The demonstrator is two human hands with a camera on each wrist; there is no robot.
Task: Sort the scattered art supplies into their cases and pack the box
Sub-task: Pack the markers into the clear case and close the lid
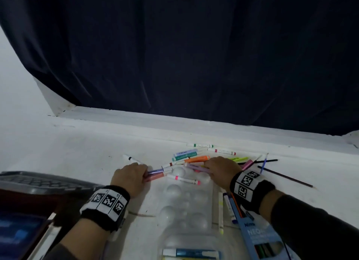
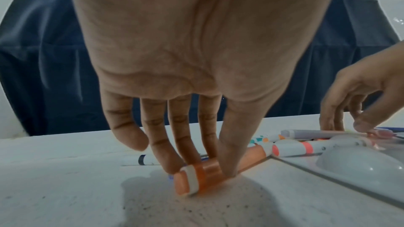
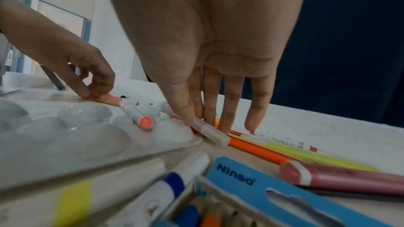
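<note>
A dark blue curtain (image 1: 194,55) is hanging behind the white table (image 1: 77,147), filling the upper half of the head view. A clear plastic palette tray (image 1: 184,207) with domed wells is lying on the table between the two forearms. A blue pencil case (image 1: 258,238), printed "Ninso", is lying open just right of the tray, with coloured pencils showing inside it. Scattered markers (image 1: 196,156) are lying in a loose pile beyond the tray.

The left hand (image 1: 130,177) is reaching down at the tray's far left corner. Its thumb and fingers are pinching a coral highlighter (image 2: 210,173), which is lying flat on the table. A lilac pen (image 1: 155,171) is lying just beside it.

The right hand (image 1: 219,168) is reaching down at the tray's far right corner. Its thumb and index finger are pinching a lilac marker (image 3: 210,130) with a white cap, whose end is resting at the tray's edge. The other fingers are touching an orange pencil (image 3: 255,151) beneath them. A pink-capped marker (image 1: 183,179) is lying across the tray's far wells, between the hands.
</note>
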